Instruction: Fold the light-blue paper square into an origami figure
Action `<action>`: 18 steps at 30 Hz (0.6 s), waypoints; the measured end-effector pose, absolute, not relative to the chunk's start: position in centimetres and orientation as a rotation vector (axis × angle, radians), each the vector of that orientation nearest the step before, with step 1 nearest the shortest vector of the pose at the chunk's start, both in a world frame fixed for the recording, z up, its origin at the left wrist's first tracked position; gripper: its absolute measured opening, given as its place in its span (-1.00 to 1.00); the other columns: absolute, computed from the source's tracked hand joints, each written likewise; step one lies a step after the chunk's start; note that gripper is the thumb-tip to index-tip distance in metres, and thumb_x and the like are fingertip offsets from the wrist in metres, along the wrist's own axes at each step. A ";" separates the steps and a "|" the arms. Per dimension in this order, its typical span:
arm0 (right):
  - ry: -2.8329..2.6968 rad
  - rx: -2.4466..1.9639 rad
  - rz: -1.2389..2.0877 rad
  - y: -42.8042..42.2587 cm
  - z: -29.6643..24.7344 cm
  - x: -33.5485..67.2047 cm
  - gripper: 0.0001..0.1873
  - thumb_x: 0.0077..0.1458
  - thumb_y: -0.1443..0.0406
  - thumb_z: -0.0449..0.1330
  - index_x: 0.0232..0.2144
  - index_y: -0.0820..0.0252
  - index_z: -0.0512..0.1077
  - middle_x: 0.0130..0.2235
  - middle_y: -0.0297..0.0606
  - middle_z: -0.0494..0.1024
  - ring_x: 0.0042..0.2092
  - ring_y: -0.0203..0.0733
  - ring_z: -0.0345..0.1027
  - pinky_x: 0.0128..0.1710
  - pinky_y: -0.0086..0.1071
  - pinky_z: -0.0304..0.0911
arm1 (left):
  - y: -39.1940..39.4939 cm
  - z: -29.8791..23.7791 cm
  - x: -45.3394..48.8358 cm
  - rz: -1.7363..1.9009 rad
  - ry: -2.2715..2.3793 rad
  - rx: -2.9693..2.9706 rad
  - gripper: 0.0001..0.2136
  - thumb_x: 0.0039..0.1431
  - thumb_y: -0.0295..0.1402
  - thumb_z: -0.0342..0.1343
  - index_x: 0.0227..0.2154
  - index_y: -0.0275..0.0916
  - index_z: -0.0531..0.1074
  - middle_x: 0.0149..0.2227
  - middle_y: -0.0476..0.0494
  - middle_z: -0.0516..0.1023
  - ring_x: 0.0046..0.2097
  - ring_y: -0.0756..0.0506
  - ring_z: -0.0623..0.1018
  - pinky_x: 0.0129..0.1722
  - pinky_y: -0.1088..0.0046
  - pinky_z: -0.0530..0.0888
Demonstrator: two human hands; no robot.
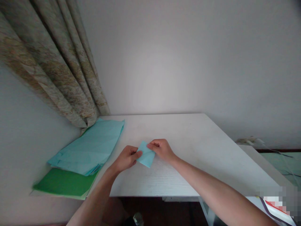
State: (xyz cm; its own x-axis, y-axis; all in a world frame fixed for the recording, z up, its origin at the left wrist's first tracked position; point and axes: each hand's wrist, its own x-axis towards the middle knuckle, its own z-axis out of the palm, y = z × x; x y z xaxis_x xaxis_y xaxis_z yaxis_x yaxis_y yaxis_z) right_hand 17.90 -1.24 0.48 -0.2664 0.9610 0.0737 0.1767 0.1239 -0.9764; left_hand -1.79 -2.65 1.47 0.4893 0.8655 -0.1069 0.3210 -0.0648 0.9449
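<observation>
A small folded piece of light blue paper is held up over the white table, between my two hands. My left hand pinches its left edge, thumb on the near face. Gripping the upper right edge is my right hand, with thumb and forefinger closed on it. A crease line crosses the paper's face. The fingers behind the paper are partly hidden.
On the table's left lies a stack of light blue paper sheets over green paper. A patterned curtain hangs at the back left corner. The wall meets the table's far edge. Cables lie at right.
</observation>
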 end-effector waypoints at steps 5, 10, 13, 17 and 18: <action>-1.354 -1.089 1.508 -0.9 0.5 17.8 -0.61 -0.23 0.05 0.36 -0.47 0.26 0.48 -0.51 -0.30 0.50 -0.49 -0.26 0.35 -0.50 -0.39 0.26 | -2.9 1.9 -1.9 0.694 1.130 1.687 -0.60 0.16 -0.06 -0.07 -0.65 -0.22 0.24 -0.79 0.10 0.21 -0.73 0.07 0.17 -0.68 0.54 0.10; -1.140 -1.058 1.628 -1.1 1.0 17.5 -0.64 -0.30 0.12 0.41 -0.54 0.27 0.44 -0.54 -0.30 0.50 -0.52 -0.28 0.36 -0.50 -0.39 0.29 | -3.0 1.9 -0.7 0.912 1.266 1.662 -0.60 0.18 -0.10 -0.09 -0.68 -0.22 0.24 -0.79 0.07 0.27 -0.71 0.05 0.24 -0.63 0.54 0.20; -1.173 -1.017 1.690 -1.5 0.9 17.2 -0.64 -0.27 0.13 0.40 -0.48 0.29 0.49 -0.51 -0.27 0.52 -0.51 -0.29 0.37 -0.48 -0.40 0.29 | -3.2 1.5 0.3 0.960 1.289 1.639 -0.61 0.17 -0.09 -0.09 -0.66 -0.21 0.25 -0.78 0.07 0.29 -0.71 0.04 0.26 -0.62 0.54 0.22; -1.214 -1.003 1.771 -1.8 0.8 17.1 -0.64 -0.27 0.14 0.40 -0.49 0.32 0.49 -0.48 -0.22 0.55 -0.49 -0.26 0.41 -0.46 -0.38 0.31 | -3.2 1.0 1.3 1.020 1.317 1.584 -0.63 0.16 -0.07 -0.08 -0.62 -0.21 0.26 -0.76 0.08 0.29 -0.71 0.04 0.27 -0.65 0.55 0.20; -1.213 -1.014 1.767 -1.8 0.8 17.1 -0.64 -0.28 0.13 0.40 -0.50 0.32 0.49 -0.49 -0.21 0.54 -0.50 -0.25 0.41 -0.47 -0.38 0.31 | -3.1 1.0 1.4 1.010 1.305 1.571 -0.64 0.15 -0.06 -0.08 -0.61 -0.21 0.26 -0.75 0.08 0.29 -0.71 0.04 0.27 -0.66 0.55 0.19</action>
